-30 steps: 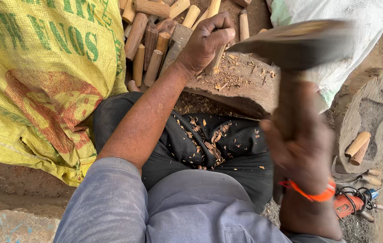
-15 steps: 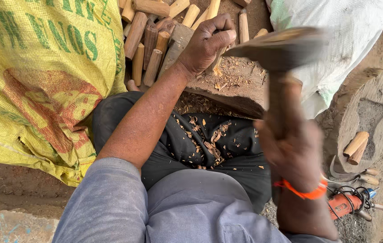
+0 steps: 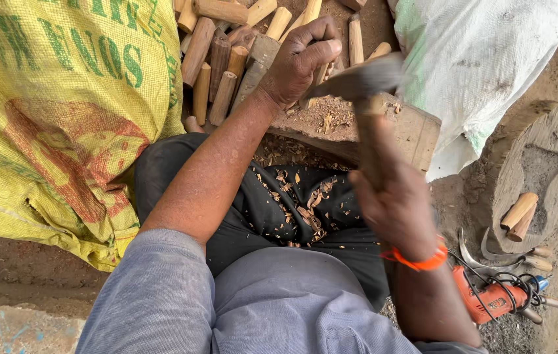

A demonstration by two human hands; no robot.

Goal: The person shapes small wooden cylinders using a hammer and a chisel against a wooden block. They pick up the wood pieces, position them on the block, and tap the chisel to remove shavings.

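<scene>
Wooden-handled adze (image 3: 364,98) gripped in right hand (image 3: 397,203); left hand (image 3: 302,62) fingers clamp pale stick (image 3: 318,75).

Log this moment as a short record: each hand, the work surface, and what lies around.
left hand: grips a small wood piece on the block
right hand: holds a blurred adze-like tool by its handle
block: wooden, strewn with chips
lap: dark cloth, covered in shavings
behind block: pile of wood pegs
left side: yellow sack
right side: white sack, orange power tool
</scene>
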